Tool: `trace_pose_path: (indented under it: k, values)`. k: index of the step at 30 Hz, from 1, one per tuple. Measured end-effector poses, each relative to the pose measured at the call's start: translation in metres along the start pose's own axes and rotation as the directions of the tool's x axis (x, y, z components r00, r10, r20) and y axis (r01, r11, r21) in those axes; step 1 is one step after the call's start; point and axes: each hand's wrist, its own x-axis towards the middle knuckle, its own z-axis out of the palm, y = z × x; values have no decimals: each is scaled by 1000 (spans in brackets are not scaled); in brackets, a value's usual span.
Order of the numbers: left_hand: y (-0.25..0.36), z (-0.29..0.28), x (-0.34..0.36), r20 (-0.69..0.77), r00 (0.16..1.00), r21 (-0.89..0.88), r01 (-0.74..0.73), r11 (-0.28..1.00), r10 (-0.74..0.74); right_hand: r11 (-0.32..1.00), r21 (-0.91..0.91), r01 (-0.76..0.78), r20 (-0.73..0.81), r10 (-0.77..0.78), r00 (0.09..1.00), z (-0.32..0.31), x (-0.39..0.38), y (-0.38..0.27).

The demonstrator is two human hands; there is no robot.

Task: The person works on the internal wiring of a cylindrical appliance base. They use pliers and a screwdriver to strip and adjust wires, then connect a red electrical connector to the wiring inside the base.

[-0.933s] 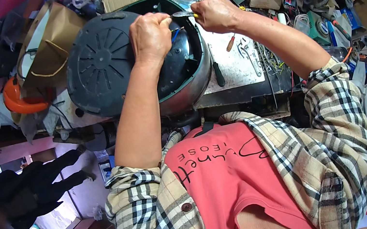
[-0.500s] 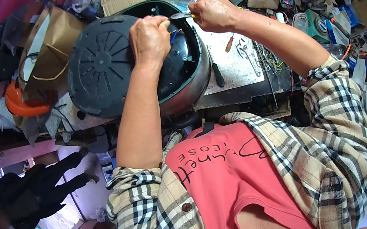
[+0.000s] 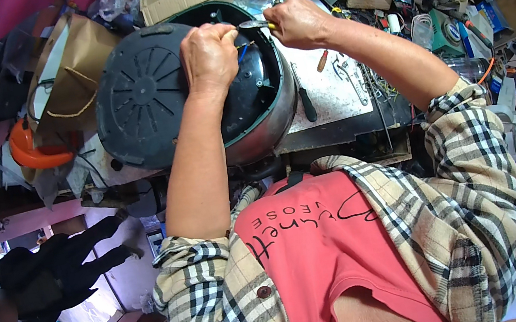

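My left hand (image 3: 209, 53) is closed in a pinch on what looks like a thin wire, mostly hidden by the fingers. In my closed right hand (image 3: 300, 24) is a pair of pliers (image 3: 256, 24) with yellow on the handle; its jaws point left and meet the left fingertips. Just right of the left hand, a short blue wire (image 3: 243, 52) shows. Below both hands lies an open rounded housing (image 3: 275, 123) with a glossy black inside. A black slotted cover (image 3: 146, 94) lies over its left part, partly behind my left hand and forearm.
On a white sheet (image 3: 327, 104) right of the housing lie a black-handled screwdriver (image 3: 307, 105), a small red-handled tool (image 3: 322, 60) and wrenches (image 3: 352, 79). A paper bag (image 3: 73, 73) and an orange object (image 3: 35, 148) stand left. Clutter fills the back and right. A person (image 3: 51, 277) appears at lower left.
The right hand and pliers have shifted slightly, and more of the yellow handle shows. The left hand keeps its pinch in nearly the same place.
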Motion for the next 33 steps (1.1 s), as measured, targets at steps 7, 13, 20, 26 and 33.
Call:
trace_pose_path:
  k: [7, 13, 20, 26, 33]
  values:
    - [-1, -1, -2, -5, 1000, 16, -3, 1000, 3, 983, -145, 115, -114, -132, 985, -10, 3, 0]
    - [3, -3, 0, 40, 999, 59, -9, 998, 7, 999, -22, -41, 38, 42, 998, -10, -3, -7]
    - [-1, -6, -4, 26, 999, 42, 23, 999, -24, 996, -92, 19, 1, -19, 1000, -12, 3, -10]
    - [2, -6, 0, 33, 999, 65, -14, 998, 11, 997, 36, -73, 125, 68, 990, -11, 3, -7]
    - [1, -8, 1, 74, 997, 50, -8, 999, 4, 989, -145, 12, 27, -8, 1000, -12, 2, -9]
